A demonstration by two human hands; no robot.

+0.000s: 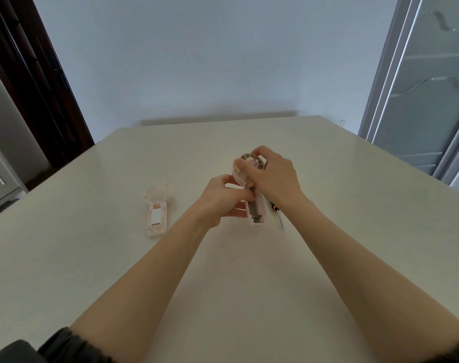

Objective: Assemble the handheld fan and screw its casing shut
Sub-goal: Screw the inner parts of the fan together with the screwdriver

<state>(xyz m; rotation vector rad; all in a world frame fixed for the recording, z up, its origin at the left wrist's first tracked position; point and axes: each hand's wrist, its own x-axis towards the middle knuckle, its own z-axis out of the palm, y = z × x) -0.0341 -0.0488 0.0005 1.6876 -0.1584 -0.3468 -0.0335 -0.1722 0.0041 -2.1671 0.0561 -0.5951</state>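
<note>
An open pale pink fan body (257,208) is held just above the table at its middle, handle toward me, with wires and a motor showing inside. My left hand (223,200) grips its handle from the left. My right hand (273,176) pinches the round blade wheel (252,161) in the fan's head with thumb and fingers. The other casing half (156,208), also pale pink, lies inside up on the table to the left, apart from both hands. A small screwdriver (278,213) with a black and orange handle lies under my right wrist, tip toward me.
The cream table (223,271) stretches wide around the parts. Its far edge meets a pale wall. A dark door frame (39,82) stands at the left and a glass-fronted cabinet (419,87) at the right.
</note>
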